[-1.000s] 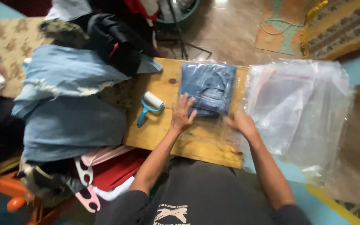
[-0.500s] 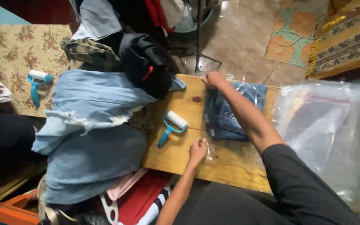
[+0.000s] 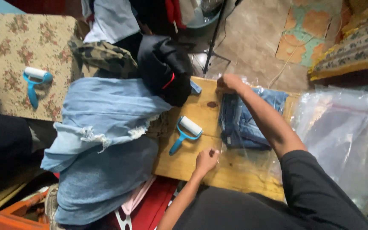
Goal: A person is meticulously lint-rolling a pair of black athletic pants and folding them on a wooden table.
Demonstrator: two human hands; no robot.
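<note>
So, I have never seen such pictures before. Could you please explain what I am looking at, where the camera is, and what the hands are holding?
There is no machine here. A person wears a camera on the head, so the picture looks down at their own two bare hands. They work at a small wooden table. On it lie a blue lint roller and folded jeans inside a clear plastic bag. The left hand pinches the near edge of the bag, and the right hand has a grip on its far edge. To the left is a pile of denim clothes; to the right, a stack of clear bags.
</note>
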